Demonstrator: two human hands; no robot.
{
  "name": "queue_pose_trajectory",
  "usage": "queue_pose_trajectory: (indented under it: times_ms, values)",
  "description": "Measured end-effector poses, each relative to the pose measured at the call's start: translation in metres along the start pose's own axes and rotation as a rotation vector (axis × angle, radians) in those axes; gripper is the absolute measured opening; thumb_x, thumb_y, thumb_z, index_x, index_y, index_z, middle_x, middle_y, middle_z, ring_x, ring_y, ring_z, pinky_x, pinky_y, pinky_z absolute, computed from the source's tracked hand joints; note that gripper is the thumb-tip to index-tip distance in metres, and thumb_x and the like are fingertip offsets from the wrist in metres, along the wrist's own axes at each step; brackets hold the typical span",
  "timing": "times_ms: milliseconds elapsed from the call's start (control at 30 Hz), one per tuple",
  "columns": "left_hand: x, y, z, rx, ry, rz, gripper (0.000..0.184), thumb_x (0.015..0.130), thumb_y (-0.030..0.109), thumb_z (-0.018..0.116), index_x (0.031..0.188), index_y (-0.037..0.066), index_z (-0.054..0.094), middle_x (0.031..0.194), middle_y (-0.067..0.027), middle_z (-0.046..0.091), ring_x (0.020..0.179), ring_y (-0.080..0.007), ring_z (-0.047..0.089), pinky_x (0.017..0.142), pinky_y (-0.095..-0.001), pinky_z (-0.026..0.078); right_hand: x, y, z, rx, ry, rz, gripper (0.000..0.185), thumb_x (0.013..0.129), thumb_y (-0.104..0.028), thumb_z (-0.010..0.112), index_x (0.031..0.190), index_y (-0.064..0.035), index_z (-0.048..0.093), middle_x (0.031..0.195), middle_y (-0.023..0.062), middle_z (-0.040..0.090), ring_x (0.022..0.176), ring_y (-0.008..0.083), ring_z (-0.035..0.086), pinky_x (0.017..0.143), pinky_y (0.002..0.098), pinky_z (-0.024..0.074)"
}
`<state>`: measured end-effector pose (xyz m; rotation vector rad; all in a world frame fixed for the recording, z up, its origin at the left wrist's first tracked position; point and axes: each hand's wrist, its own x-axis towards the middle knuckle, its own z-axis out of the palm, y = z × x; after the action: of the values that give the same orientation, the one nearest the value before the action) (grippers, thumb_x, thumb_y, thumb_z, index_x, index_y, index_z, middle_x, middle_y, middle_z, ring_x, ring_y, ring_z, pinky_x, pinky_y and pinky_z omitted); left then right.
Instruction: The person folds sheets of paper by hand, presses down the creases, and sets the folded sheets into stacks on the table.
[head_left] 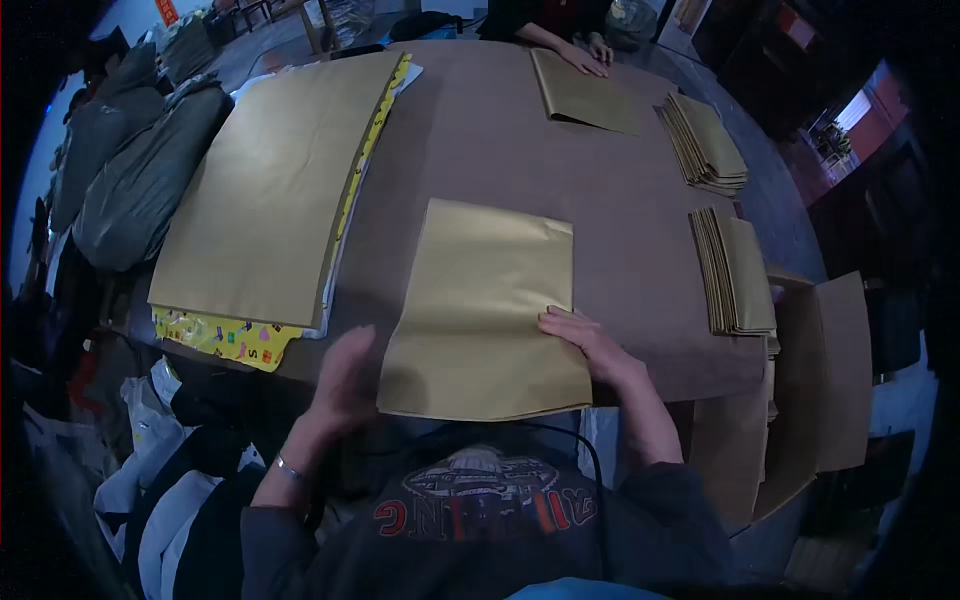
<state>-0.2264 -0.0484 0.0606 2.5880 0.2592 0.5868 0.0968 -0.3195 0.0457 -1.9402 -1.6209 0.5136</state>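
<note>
Golden-brown, smooth rectangular paper piece (480, 290) lies near centre on the brown curved-edge table (640, 190). My left hand (345, 375), blurred, hangs empty just off its left edge, fingers loosely extended. My right hand (590, 345) lies flat on its right edge, fingers outstretched. Ripples cross the middle; even palm pressure outward should suit. Right: layered, folded brown-paper bundle (735, 275). Left: broad flat brown sheets (280, 180) over yellow printed wrapping (225, 335). Far: another person's hand (582, 62) on similar paper (590, 97).
</note>
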Motion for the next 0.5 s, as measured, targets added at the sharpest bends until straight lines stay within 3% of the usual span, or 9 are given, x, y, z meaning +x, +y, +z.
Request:
queue_pose_trajectory:
  times_ms: [100,233,300,333,367,433,500]
  values:
    - [0.008,-0.015,0.003,-0.085,-0.012,-0.135,0.086,0.070,0.023,0.083,0.140,0.001,0.038,0.135,-0.0213,0.047,0.126,-0.0372,0.047,0.107,-0.0432,0.039,0.000,0.000,-0.002,0.189,-0.039,0.077,0.044,0.089,-0.013,0.063,0.132,-0.0174,0.056,0.140,0.0066,0.053,0.138,0.0282,0.039,0.118,0.0494,0.0205]
    - [0.042,-0.017,0.041,-0.059,0.108,-0.080,0.075,0.071,0.024,0.081,0.134,0.001,0.046,0.131,-0.0204,0.053,0.122,-0.0381,0.050,0.105,-0.0437,0.041,-0.003,0.002,0.000,0.102,-0.054,0.108,0.046,0.087,-0.006,0.064,0.131,-0.0163,0.057,0.140,0.0071,0.052,0.138,0.0304,0.038,0.119,0.0465,0.0212]
    - [0.058,-0.021,0.055,-0.125,0.072,0.023,0.059,0.078,0.023,0.074,0.129,0.002,0.054,0.132,-0.0194,0.054,0.123,-0.0364,0.051,0.105,-0.0418,0.040,-0.006,0.005,0.003,0.079,-0.061,0.131,0.045,0.088,-0.014,0.064,0.132,-0.0173,0.056,0.141,0.0062,0.052,0.139,0.0282,0.037,0.118,0.0510,0.0201]
    - [0.079,0.011,0.032,-0.603,-0.076,-0.322,0.042,0.081,0.020,0.069,0.119,0.005,0.061,0.131,-0.0165,0.056,0.124,-0.0352,0.051,0.105,-0.0447,0.040,-0.008,0.002,0.001,0.077,-0.062,0.138,0.045,0.088,-0.014,0.064,0.132,-0.0173,0.056,0.141,0.0062,0.052,0.139,0.0282,0.037,0.118,0.0510,0.0201]
    - [0.074,-0.004,0.040,-0.608,-0.077,-0.322,0.042,0.081,0.020,0.069,0.119,0.005,0.061,0.131,-0.0165,0.056,0.124,-0.0352,0.051,0.105,-0.0447,0.040,-0.010,-0.004,-0.003,-0.044,-0.074,0.125,0.045,0.089,-0.015,0.063,0.133,-0.0173,0.055,0.143,0.0064,0.049,0.140,0.0283,0.035,0.117,0.0526,0.0200]
    - [0.059,-0.034,0.053,-0.045,0.008,0.282,0.031,0.079,0.016,0.068,0.109,0.009,0.064,0.123,-0.0126,0.061,0.121,-0.0332,0.054,0.101,-0.0492,0.041,-0.018,-0.001,0.002,-0.217,-0.087,0.103,0.042,0.090,-0.020,0.060,0.132,-0.0170,0.056,0.147,0.0083,0.044,0.143,0.0303,0.029,0.114,0.0601,0.0209]
    - [0.043,-0.023,0.046,-0.098,-0.028,0.240,0.026,0.077,0.014,0.068,0.103,0.010,0.064,0.118,-0.0095,0.063,0.120,-0.0318,0.055,0.098,-0.0525,0.042,-0.027,-0.002,0.009,-0.296,-0.092,0.074,0.044,0.089,-0.021,0.061,0.133,-0.0176,0.055,0.148,0.0092,0.042,0.143,0.0313,0.028,0.113,0.0617,0.0219]
